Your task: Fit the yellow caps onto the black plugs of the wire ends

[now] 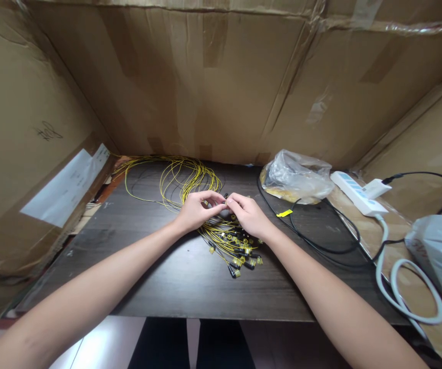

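Head cam: L fingers (215, 209), R fingers (235, 206) pinch blk pc. (226, 196) nr ylw wires (211, 232).

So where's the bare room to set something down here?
Bare tabletop: the front strip between the forearms, below the connectors; also the patch between the left cardboard wall, yellow cables and left forearm. Crowded: around the left hand and right hand, and back right, where black cable borders the plastic bag.
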Motion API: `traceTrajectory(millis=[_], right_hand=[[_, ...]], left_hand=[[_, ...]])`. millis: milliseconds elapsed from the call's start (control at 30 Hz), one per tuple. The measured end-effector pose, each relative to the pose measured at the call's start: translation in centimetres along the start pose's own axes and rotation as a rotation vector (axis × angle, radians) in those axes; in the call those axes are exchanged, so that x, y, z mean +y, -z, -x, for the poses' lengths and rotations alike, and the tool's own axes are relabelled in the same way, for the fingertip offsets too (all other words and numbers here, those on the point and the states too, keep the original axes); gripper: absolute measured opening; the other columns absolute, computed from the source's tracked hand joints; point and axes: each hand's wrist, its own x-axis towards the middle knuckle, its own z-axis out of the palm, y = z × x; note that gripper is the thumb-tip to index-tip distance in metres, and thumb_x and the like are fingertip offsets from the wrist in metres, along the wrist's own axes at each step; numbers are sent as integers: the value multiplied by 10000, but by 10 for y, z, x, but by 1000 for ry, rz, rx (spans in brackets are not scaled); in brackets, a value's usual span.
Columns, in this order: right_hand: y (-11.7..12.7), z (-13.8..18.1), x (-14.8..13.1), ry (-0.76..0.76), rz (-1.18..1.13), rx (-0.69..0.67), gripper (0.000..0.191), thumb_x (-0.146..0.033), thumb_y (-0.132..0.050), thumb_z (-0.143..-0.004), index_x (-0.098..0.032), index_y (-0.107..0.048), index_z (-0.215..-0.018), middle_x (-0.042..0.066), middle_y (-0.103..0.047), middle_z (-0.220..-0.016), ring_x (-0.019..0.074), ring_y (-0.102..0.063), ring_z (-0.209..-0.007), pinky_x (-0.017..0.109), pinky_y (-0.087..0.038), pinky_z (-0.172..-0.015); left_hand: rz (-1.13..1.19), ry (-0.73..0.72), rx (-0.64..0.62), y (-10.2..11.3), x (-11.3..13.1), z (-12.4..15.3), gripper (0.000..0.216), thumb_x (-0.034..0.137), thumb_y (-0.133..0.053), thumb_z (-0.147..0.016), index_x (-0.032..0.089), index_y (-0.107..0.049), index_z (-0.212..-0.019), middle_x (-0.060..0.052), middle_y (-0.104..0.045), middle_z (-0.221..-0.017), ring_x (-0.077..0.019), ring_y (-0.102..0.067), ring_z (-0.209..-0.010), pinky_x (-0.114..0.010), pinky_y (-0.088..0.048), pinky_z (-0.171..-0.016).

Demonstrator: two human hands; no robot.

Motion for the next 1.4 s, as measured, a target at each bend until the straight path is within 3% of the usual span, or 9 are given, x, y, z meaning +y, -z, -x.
traceTrajectory(millis=[100, 300, 500, 667, 933, 1400], right_hand=[[0, 0, -1, 20, 40, 5, 365, -363, -390, -995, -195, -508, -693, -2, -558, -678, 150, -516, -676, 280, -373, -656], [-2, 0, -2, 25, 8, 58, 167, -329, -530, -936, -189, -589, -866, 9, -619, -793, 154, -539, -717, 273, -405, -667], [-1, 4, 0, 56, 80, 55, 338, -332, -404, -1010, -201, -511, -717, 4, -573, -691, 157, -523, -680, 283, -378, -671], [-4, 9, -1, 116, 130, 106, 351, -327, -392, -1026, -209, -476, -705, 6, -541, -676, 163, -512, -668, 294, -370, -678], [-8, 15, -3, 59, 73, 154, 258, -345, -473, -1013, -199, -588, -833, 31, -617, -787, 174, -567, -720, 294, -422, -678], [-9, 15, -2, -5, 25, 189, 207, -369, -590, -950, -196, -679, -878, 49, -668, -787, 185, -575, -670, 305, -437, -619]], left_hand=[[-5, -2, 0, 0, 1, 0, 211, 336, -737, -822, 145, -757, -910, -51, -753, -835, -137, -657, -712, -218, -499, -611], [-25, 2, 10, 2, 2, -1, 212, 335, -716, -828, 142, -755, -909, -58, -755, -839, -150, -671, -735, -212, -497, -596], [-15, 10, 9, 0, 3, 0, 217, 349, -740, -824, 147, -767, -899, -55, -768, -851, -131, -660, -682, -207, -502, -584], [7, 3, -23, 0, 2, 1, 168, 295, -739, -824, 150, -776, -903, -52, -767, -836, -122, -652, -661, -209, -513, -596], [61, 30, -31, -1, -2, 1, 163, 290, -750, -823, 165, -789, -920, -52, -775, -835, -147, -688, -708, -232, -535, -632], [47, 9, -9, 5, 1, 3, 166, 260, -716, -854, 168, -815, -950, -70, -780, -830, -133, -674, -659, -212, -489, -565]])
